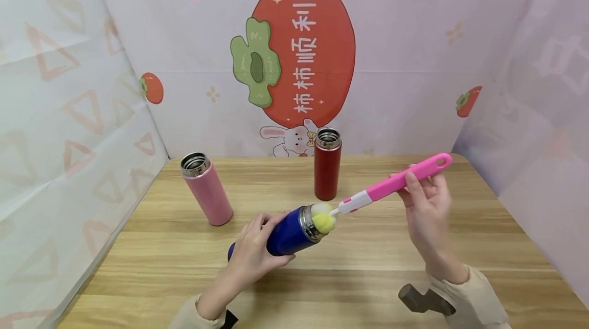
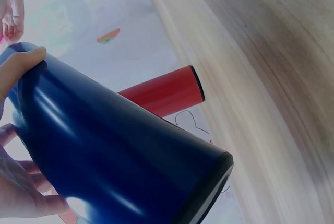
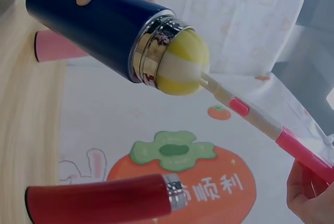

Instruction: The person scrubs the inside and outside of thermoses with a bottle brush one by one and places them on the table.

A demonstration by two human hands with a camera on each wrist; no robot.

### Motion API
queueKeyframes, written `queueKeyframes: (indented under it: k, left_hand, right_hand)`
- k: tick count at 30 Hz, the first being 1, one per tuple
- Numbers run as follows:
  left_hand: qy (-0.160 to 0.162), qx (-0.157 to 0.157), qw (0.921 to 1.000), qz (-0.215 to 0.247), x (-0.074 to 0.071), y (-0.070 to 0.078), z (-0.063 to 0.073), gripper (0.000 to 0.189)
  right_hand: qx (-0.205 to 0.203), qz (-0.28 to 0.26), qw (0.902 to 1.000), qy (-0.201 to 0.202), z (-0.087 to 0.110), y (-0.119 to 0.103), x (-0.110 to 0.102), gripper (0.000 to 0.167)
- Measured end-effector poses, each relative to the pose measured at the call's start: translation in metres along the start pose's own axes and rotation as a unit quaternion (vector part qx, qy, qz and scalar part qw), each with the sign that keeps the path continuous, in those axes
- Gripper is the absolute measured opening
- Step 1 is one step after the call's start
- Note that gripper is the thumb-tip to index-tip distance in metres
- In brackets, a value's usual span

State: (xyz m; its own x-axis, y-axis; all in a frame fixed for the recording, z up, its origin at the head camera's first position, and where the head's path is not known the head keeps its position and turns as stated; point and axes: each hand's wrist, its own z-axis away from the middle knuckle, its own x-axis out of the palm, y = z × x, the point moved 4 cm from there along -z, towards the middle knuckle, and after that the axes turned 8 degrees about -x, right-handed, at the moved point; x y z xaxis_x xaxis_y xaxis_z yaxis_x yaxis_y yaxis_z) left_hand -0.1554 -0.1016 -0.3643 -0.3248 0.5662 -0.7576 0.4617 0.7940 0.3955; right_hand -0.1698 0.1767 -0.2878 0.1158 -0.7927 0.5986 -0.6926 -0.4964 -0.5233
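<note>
My left hand (image 1: 255, 247) grips a dark blue vacuum flask (image 1: 290, 233) round its body, tilted with the mouth up and to the right. In my right hand (image 1: 428, 211) is the pink handle of a bottle brush (image 1: 395, 183), pinched between thumb and fingers. Its yellow and white sponge head (image 3: 183, 63) sits at the flask's steel mouth (image 3: 156, 49), partly inside and partly bulging out. In the left wrist view, the flask's dark base (image 2: 209, 192) points toward the lower right.
Upright at the left stands an uncapped pink flask (image 1: 209, 191). Behind the blue flask, an uncapped red flask (image 1: 327, 170) stands on the wooden table (image 1: 368, 278). Patterned cloth (image 1: 405, 63) hangs at the back and sides.
</note>
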Motion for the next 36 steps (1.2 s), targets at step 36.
queueKeyframes:
  k: [36]
  left_hand:
    - [0.034,0.011,0.9992,0.02,0.002,0.013,-0.007,0.08]
  right_hand:
    - [0.076,0.214,0.9646,-0.134,0.046,0.043,0.022,0.018]
